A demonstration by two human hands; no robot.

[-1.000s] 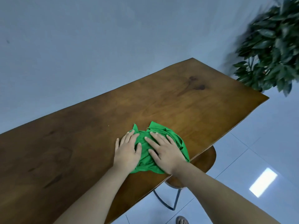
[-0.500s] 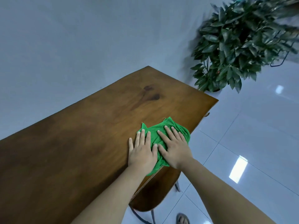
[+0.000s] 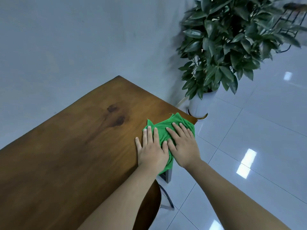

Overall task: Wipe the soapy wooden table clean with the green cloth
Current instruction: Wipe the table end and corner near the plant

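Hands, left (image 3: 152, 151) and right (image 3: 183, 146), press flat, fingers spread, on green cloth (image 3: 167, 127) at table (image 3: 74, 155) corner.

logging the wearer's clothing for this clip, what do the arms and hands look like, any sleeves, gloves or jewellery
Both arms are bare as far as the frame shows: no sleeves visible. The left hand and right hand wear no gloves, and no rings, watch or bracelets show. Fingernails look short and unpainted.

No readable text, label or number anywhere.

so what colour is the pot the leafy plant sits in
White, a plain cylindrical plant pot; the head view shows it beyond the table.
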